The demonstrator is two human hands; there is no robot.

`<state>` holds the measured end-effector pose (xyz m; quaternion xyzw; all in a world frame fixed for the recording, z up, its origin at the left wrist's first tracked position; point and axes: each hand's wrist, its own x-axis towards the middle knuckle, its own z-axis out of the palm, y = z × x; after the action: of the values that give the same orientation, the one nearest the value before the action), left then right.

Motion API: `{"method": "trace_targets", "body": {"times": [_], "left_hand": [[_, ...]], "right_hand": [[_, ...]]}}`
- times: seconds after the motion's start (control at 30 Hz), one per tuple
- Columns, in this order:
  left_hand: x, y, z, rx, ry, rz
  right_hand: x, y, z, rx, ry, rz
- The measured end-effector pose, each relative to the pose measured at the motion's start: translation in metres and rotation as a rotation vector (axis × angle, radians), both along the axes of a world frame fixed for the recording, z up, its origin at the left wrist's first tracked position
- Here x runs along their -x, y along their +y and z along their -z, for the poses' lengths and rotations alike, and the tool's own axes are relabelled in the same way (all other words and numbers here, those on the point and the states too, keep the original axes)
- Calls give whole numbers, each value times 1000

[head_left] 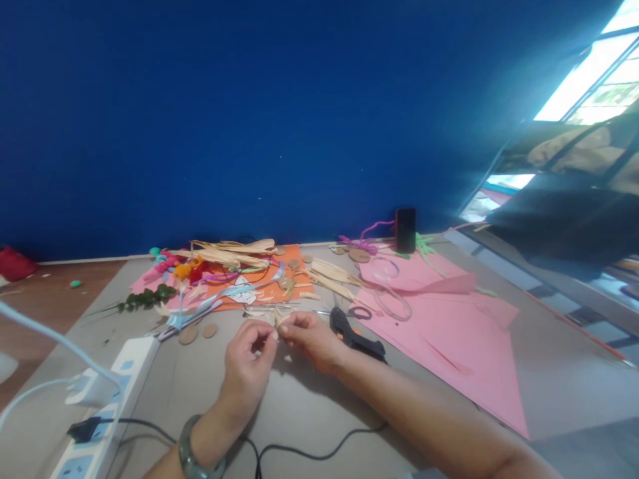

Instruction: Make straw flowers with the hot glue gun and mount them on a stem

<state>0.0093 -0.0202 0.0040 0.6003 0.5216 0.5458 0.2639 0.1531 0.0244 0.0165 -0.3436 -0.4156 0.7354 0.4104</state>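
My left hand [248, 362] and my right hand [312, 339] meet over the grey mat, fingertips pinched together on a small pale strip of dried leaf [277, 330]. The left wrist wears a grey-green bangle [192, 459]. Just right of the right hand lies a black glue gun [355, 336] with an orange trigger, its black cord [309, 452] running under my forearms. Scissors [357, 311] lie behind it.
Dried leaf strips [234, 253], ribbons and pompoms lie on orange paper [272, 289]. Pink sheets [449, 319] spread to the right, a dark phone [405, 229] stands at the blue wall. A white power strip [107, 412] sits at the left, beside a green sprig [147, 298].
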Motion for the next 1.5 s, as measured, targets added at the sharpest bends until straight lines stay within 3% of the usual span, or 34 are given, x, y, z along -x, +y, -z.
{"method": "trace_targets", "body": {"times": [0.2, 0.47, 0.67, 1.07, 1.5], "left_hand": [[0, 4, 4, 42, -74, 3], [-2, 2, 1, 108, -222, 43], [-2, 2, 1, 187, -299, 57], [-3, 4, 7, -57, -20, -31], [-5, 1, 2, -62, -2, -13]], "right_hand": [[1, -5, -2, -58, -50, 90], [-3, -5, -3, -109, -41, 9], [-3, -7, -6, -148, -62, 85], [-2, -14, -11, -267, -244, 180], [-3, -14, -14, -307, -271, 178]]}}
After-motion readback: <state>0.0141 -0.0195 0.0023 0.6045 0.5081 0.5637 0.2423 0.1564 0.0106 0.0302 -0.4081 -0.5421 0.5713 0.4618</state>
